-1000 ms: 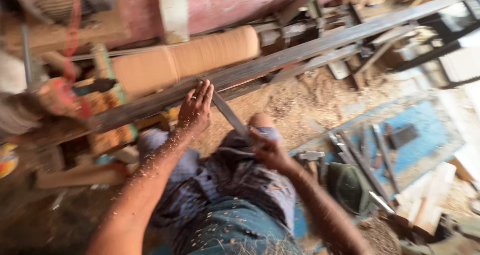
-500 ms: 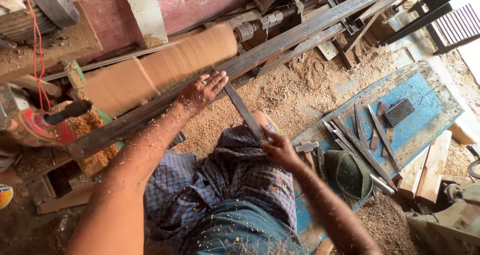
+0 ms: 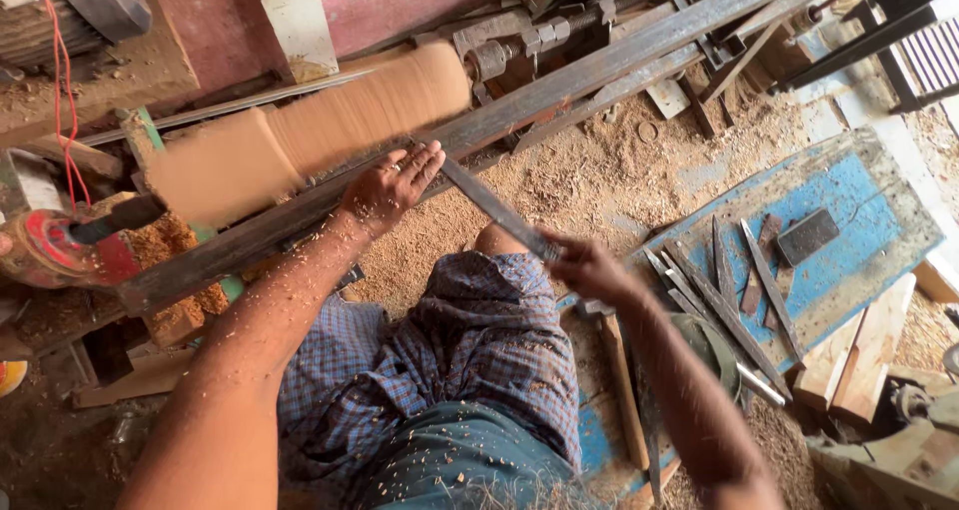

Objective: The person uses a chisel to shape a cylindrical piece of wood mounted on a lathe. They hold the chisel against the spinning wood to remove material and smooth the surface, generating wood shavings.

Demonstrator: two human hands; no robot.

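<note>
A long flat metal chisel runs from my right hand up to my left hand. My right hand grips its handle end above my knee. My left hand presses its blade end flat onto the long steel rest bar. Just behind the bar a pale wooden cylinder is mounted in the lathe, blurred as if spinning. The chisel tip is hidden under my left fingers.
A blue wooden board at right carries several more chisels and a dark sharpening block. Sawdust covers the floor. A red pulley and motor sit at left. Wood offcuts lie at lower right.
The view has shifted and steadied. Both hands keep the same hold on the chisel against the rest bar.
</note>
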